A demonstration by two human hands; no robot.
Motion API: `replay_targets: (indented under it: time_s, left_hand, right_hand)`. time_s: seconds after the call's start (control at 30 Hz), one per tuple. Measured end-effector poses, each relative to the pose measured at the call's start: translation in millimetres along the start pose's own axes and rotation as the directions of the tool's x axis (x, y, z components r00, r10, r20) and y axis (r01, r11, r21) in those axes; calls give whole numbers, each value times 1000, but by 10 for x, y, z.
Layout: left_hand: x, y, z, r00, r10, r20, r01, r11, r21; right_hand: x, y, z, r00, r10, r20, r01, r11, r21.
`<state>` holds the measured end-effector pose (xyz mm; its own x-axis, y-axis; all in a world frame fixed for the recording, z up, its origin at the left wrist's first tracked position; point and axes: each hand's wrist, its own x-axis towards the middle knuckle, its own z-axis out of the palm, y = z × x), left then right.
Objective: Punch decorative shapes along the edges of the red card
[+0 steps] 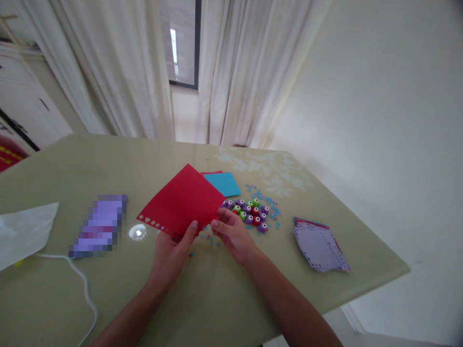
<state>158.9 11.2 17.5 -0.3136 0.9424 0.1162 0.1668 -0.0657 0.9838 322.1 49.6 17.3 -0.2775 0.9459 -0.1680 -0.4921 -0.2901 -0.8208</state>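
Observation:
A sheet of red paper (184, 200) is held up over the table, with a row of small punched shapes along its lower left edge. My left hand (173, 248) grips that lower edge, thumb on top. At the sheet's lower right corner, my right hand (231, 231) is closed around a small red craft punch (214, 219), mostly covered by the fingers. Just beyond that hand stand several purple, green and red craft punches (249, 211). Behind the red sheet lies blue paper (224, 183), with a bit of red paper under it.
Blue and red punched bits (271, 200) are scattered around the punches. A stack of edge-punched paper (320, 245) lies at right. On the left are a blurred purple packet (101, 224), a white sheet (27, 229) and a white cable (87, 289).

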Motion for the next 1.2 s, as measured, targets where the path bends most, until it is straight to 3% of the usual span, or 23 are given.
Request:
replay_targets:
  time_s: [0.37, 0.67, 1.03, 1.13, 1.2]
  left_hand:
    - [21, -53, 14, 999, -37, 32, 40, 994, -105]
    - [20, -88, 24, 999, -32, -15, 30, 993, -110]
    - [67, -141, -22, 984, -160, -75, 146, 975, -165]
    - [84, -196, -11, 980, -175, -94, 152, 964, -219]
    - [95, -237, -1, 978, -183, -104, 152, 956, -251]
  right_hand:
    - [26, 67, -57, 994, -41, 98, 53, 990, -128]
    - [-31, 22, 14, 985, -113, 134, 141, 965, -221]
    - [-6, 128, -24, 991, 1, 131, 42, 945, -324]
    - [0, 139, -72, 991, -24, 131, 79, 896, -437]
    - [-9, 136, -97, 985, -91, 147, 162, 775, -611]
